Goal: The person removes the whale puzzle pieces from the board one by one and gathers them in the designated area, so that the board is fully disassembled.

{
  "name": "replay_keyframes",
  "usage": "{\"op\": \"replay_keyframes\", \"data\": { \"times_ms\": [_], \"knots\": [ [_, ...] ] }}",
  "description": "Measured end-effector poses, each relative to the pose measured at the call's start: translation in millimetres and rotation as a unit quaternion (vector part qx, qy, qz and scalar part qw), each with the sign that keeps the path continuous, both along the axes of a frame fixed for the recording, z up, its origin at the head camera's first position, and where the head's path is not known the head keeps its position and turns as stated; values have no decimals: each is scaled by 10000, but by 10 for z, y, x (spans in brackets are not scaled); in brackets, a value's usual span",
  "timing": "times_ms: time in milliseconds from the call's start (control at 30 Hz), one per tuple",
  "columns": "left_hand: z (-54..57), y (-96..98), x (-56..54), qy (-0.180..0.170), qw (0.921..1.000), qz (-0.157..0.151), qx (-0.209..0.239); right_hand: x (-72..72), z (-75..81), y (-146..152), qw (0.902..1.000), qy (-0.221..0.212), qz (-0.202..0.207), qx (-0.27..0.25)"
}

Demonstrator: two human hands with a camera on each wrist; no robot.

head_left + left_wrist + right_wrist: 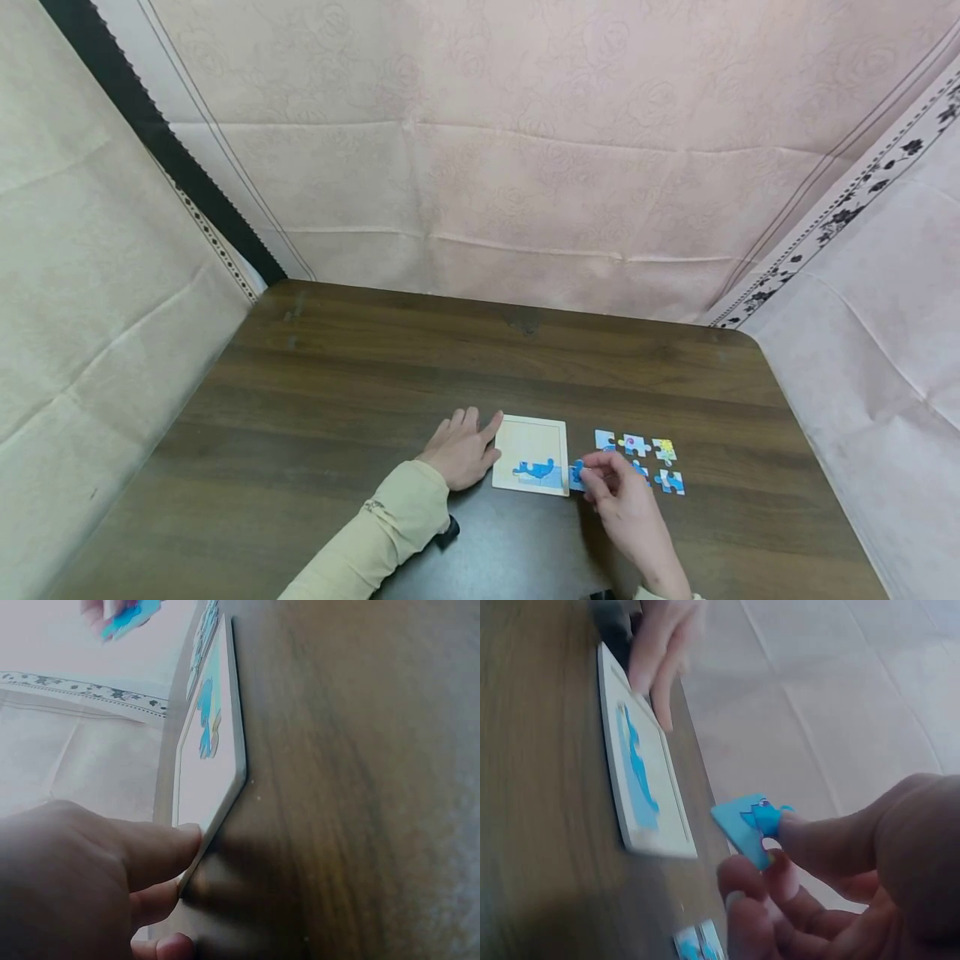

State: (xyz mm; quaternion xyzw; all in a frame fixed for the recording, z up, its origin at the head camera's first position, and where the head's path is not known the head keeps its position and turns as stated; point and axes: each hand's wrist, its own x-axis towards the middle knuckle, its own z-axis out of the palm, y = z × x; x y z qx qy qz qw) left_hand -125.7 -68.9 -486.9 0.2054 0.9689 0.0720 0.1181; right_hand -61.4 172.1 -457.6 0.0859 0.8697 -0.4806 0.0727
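A square, light wooden puzzle tray (528, 437) lies on the table, with joined blue jigsaw pieces (538, 477) along its near side. My left hand (459, 452) rests at the tray's left side, fingers spread, thumb and index finger touching its edge. Just right of the tray, my right hand (628, 504) pinches one blue puzzle piece (742, 823) between thumb and fingers. That piece is raised above the table in the right wrist view, tilted, with a darker blue figure on its face. Fingers cover part of it.
Loose puzzle pieces (664, 451) lie in rows to the right of the tray, some hidden behind my right hand. The brown wooden table (360, 375) meets pale cloth (480, 192) at the back and sides.
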Motion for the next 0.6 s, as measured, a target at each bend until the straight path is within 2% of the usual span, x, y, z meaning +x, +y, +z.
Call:
{"op": "replay_keyframes", "data": {
  "times_ms": [300,433,600],
  "knots": [
    [-17,5,-8,-60,10000,15,-52,84,-26,303,9994,-166,-295,107],
    [-19,3,-10,-39,10000,14,-55,103,-60,385,9989,-149,-441,50],
    [-17,4,-8,-51,10000,32,-55,117,-85,442,9982,-247,-480,255]
  ]
}}
